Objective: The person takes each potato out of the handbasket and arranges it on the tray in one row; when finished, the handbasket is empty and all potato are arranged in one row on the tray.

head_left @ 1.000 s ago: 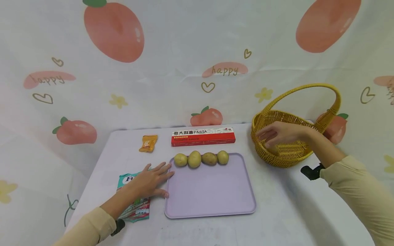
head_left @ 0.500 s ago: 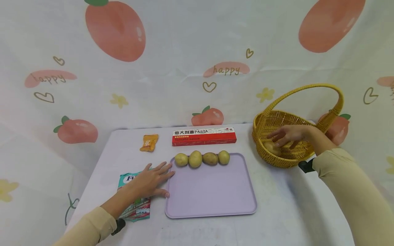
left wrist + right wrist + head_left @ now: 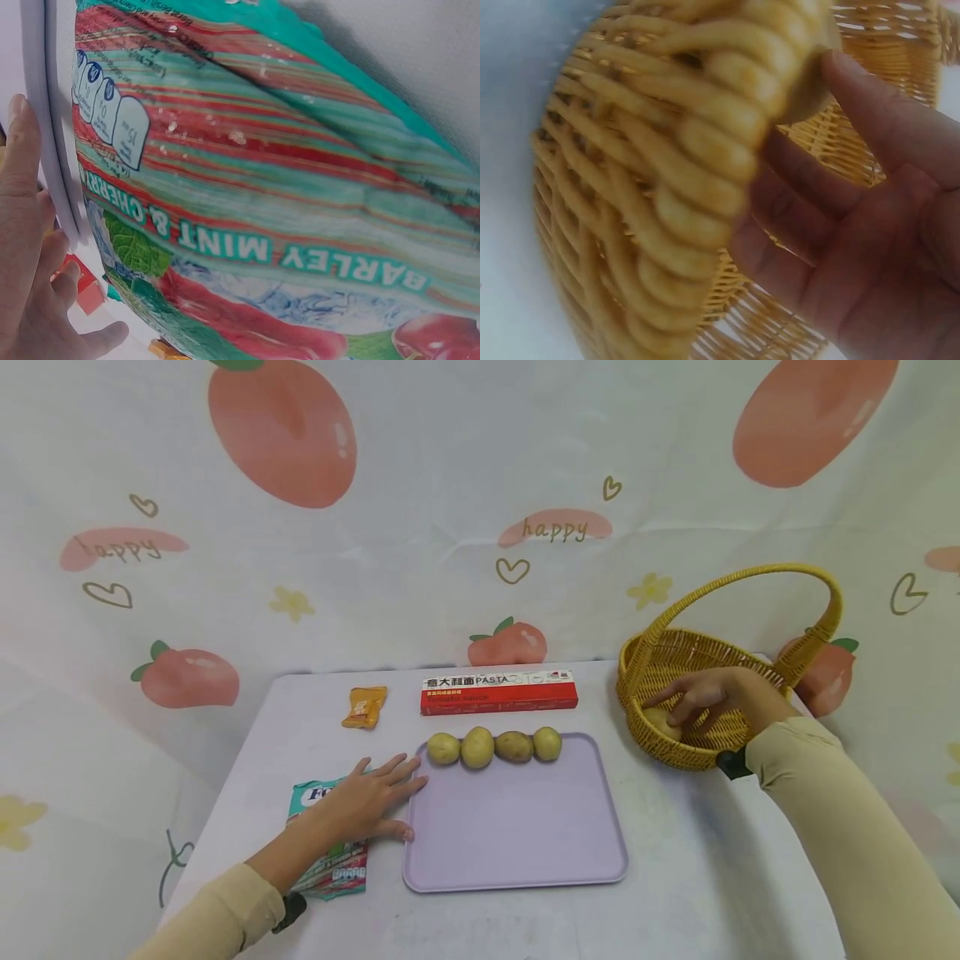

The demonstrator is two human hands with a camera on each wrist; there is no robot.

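In the head view my right hand (image 3: 708,693) reaches into the yellow wicker basket (image 3: 645,739), thumb and fingers around a potato (image 3: 660,720) near its front left wall. The right wrist view has the thumb against that potato (image 3: 810,94), while the basket rim hides part of the fingers. My left hand (image 3: 367,802) lies with spread, straight fingers at the left rim of a lilac tray (image 3: 517,827). Its wrist is over a teal candy bag (image 3: 337,868), whose striped front (image 3: 262,165) fills the left wrist view. Several potatoes (image 3: 477,747) stand in a row along the tray's far edge.
Behind the tray lies a red and white pasta box (image 3: 498,693). An orange snack packet (image 3: 365,707) sits at the back left. The basket's tall handle (image 3: 735,578) arches above the right hand. A patterned cloth (image 3: 420,527) hangs behind the white table.
My right hand has moved lower and deeper into the basket, closing around the potato there. The left hand keeps its place at the tray; the head view has shifted slightly.
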